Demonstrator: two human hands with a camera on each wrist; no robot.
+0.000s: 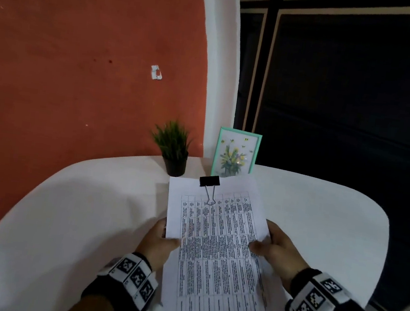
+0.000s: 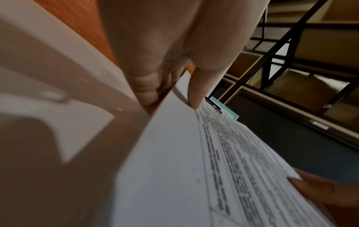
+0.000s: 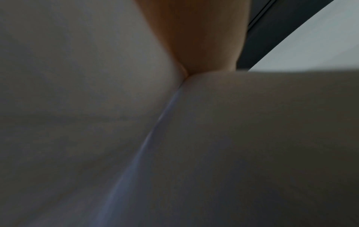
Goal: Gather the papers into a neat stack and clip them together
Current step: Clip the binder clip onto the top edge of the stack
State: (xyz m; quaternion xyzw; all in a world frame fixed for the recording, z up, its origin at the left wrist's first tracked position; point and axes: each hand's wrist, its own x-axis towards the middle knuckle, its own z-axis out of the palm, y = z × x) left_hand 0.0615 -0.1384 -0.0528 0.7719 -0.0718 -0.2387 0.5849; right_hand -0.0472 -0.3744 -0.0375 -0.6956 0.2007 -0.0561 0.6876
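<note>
A stack of printed papers (image 1: 217, 237) with a table of small text is held above the white table (image 1: 75, 217). A black binder clip (image 1: 209, 181) grips the stack's far edge, its wire handle folded down onto the top sheet. My left hand (image 1: 163, 235) pinches the left edge, thumb on top, fingers underneath. My right hand (image 1: 269, 246) pinches the right edge the same way. In the left wrist view my thumb (image 2: 196, 95) presses the papers (image 2: 174, 161) and the clip (image 2: 213, 105) shows far off. The right wrist view is mostly blurred paper (image 3: 252, 138).
A small potted plant (image 1: 173, 149) and a mint-framed flower picture (image 1: 236, 154) stand at the table's far edge, just beyond the clip. An orange wall (image 1: 81, 62) rises on the left; dark shelving (image 1: 349, 82) fills the right. The table edge curves at right.
</note>
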